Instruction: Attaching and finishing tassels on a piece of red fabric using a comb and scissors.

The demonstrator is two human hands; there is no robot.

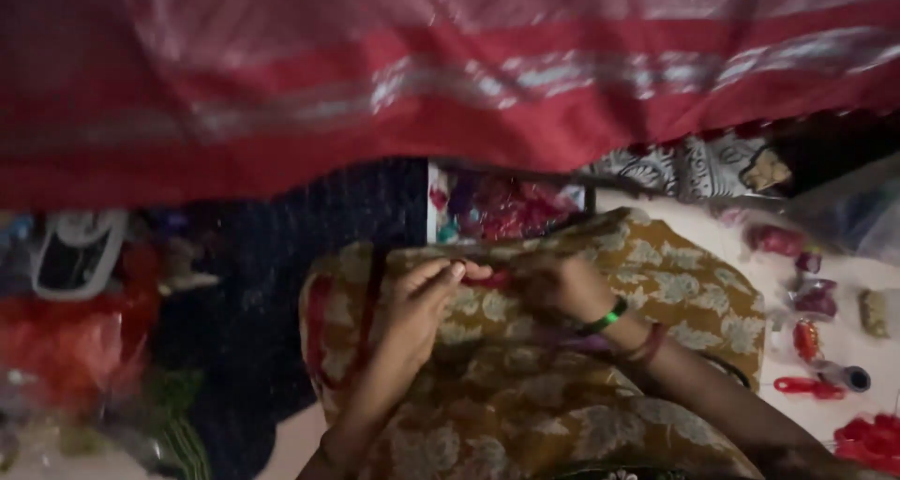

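My left hand [417, 302] and my right hand [561, 288] rest together on a mustard cloth with pale leaf prints [656, 283] spread over my lap. Between the fingertips of both hands sits a small red piece [489, 277], pinched from both sides. My right wrist carries a green bangle [609, 317] and a red one. The dim light hides what the red piece is.
A red cloth with a silvery band [450, 77] hangs across the top. A tray of red and purple bits [502, 208] lies beyond my hands. Small packets, red scissors [808, 386] and a tape roll [851, 379] lie at right. Red and green clutter [84, 349] sits at left.
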